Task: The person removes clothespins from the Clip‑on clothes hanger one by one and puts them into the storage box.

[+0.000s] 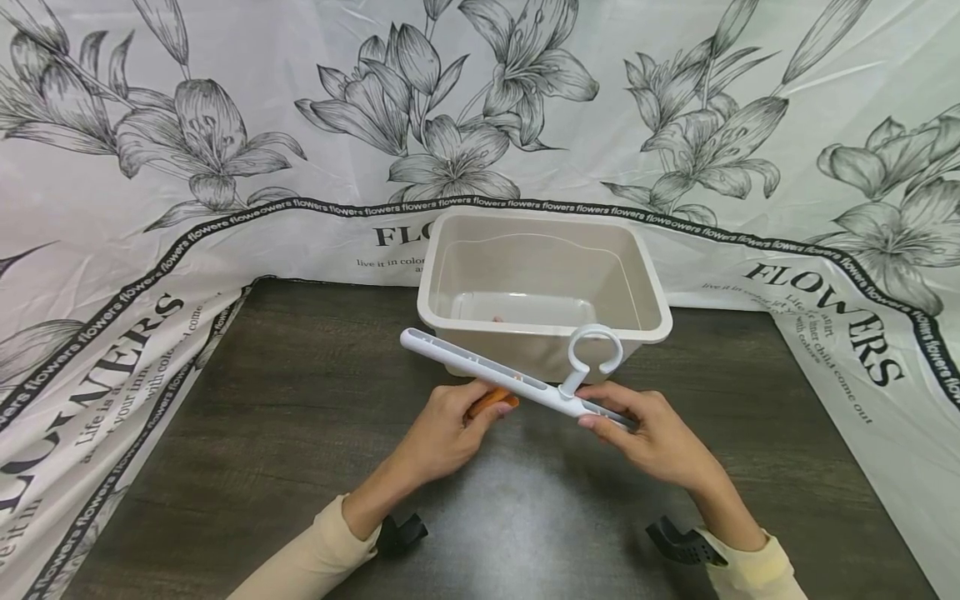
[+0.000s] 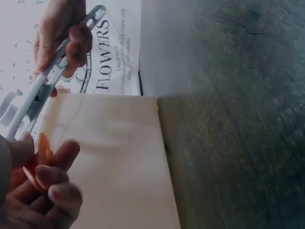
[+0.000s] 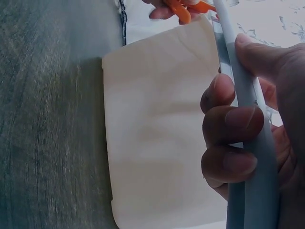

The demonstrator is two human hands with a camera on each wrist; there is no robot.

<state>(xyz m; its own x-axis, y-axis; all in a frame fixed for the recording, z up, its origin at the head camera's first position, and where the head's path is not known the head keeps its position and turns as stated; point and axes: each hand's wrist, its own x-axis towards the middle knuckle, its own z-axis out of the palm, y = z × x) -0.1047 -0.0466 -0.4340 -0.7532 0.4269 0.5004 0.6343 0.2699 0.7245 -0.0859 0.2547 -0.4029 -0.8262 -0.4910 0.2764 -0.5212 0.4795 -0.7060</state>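
A white plastic hanger [image 1: 480,365] with a slotted straight bar and an open ring hook [image 1: 576,367] is held above the table, tilted down to the right. My right hand [image 1: 652,433] grips the bar's right end, just below the hook; in the right wrist view its fingers [image 3: 233,119] wrap around the bar. My left hand [image 1: 442,429] pinches an orange clip [image 1: 491,402] close to the near side of the bar's middle. The left wrist view shows the orange clip [image 2: 44,151] partly hidden by the fingers, and whether it touches the bar I cannot tell.
A beige plastic basin [image 1: 543,225] stands right behind the hanger, with a small orange-brown bit [image 1: 497,319] on its floor. The dark wood-grain table [image 1: 300,375] lies beneath. A white flower-print cloth [image 1: 337,167] hangs around the back and sides.
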